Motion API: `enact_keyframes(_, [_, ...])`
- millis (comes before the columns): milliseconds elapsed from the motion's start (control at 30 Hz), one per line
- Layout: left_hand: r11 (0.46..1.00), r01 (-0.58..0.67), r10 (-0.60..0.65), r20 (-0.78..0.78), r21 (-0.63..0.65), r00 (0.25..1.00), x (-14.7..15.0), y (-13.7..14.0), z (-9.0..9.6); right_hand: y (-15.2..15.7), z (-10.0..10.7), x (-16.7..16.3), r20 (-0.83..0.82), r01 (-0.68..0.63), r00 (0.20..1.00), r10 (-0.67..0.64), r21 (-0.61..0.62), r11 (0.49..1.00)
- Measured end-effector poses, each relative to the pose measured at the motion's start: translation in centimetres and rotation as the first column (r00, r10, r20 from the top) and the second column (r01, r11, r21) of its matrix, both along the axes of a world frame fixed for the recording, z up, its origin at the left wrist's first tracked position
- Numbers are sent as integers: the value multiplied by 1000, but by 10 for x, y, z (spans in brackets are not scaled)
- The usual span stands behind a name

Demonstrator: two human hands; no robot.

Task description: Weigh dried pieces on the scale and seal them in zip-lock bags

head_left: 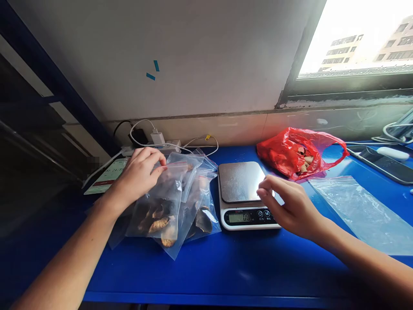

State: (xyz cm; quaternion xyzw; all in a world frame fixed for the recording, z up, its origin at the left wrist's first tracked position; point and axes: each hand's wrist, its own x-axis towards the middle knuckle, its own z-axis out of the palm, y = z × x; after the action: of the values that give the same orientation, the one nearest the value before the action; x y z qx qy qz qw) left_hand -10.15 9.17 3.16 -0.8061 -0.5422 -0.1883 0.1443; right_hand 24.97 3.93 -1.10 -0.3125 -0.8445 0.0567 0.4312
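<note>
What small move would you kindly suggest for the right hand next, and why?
I'd probably move the right hand toward the flat clear bag, since the scale reads 0.0, filled bags lie beside it, and the open red bag shows pieces inside.

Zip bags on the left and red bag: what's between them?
The scale stands between the zip bags and the red bag, with the right hand at its right side, in the head view.

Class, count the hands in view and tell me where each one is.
2. The left hand is at the upper part of the clear bags left of the scale; the right hand is at the scale's right side. No other hand shows.
</note>
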Motion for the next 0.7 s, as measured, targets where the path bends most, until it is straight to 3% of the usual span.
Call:
enact_keyframes(100, [975, 178, -177, -19, 136, 984, 36, -23, 2, -8, 4, -9, -67, -18, 998, 6, -170, 985])
enact_keyframes(167, [938, 308, -306, -37, 161, 951, 63, -42, -2, -17, 10, -18, -116, -53, 993, 13, -346, 937])
enact_keyframes(267, [847, 509, -510, -33, 152, 860, 94, -66, -12, -32, 18, -31, -114, -117, 992, 57, -634, 764])
enact_keyframes(333, [801, 581, -585, -17, 142, 811, 103, -74, -19, -38, 21, -36, -76, -133, 991, 114, -738, 661])
enact_keyframes(367, [788, 601, -605, -12, 135, 796, 105, -75, -21, -40, 21, -37, -59, -135, 988, 140, -760, 636])
enact_keyframes(567, [747, 663, -664, 23, 48, 747, 100, -72, -20, -38, 14, -38, -97, -196, 976, 196, -788, 583])
enact_keyframes(700, [730, 683, -682, 62, 5, 729, 101, -74, -14, -43, 14, -38, -114, -228, 969, 220, -761, 608])
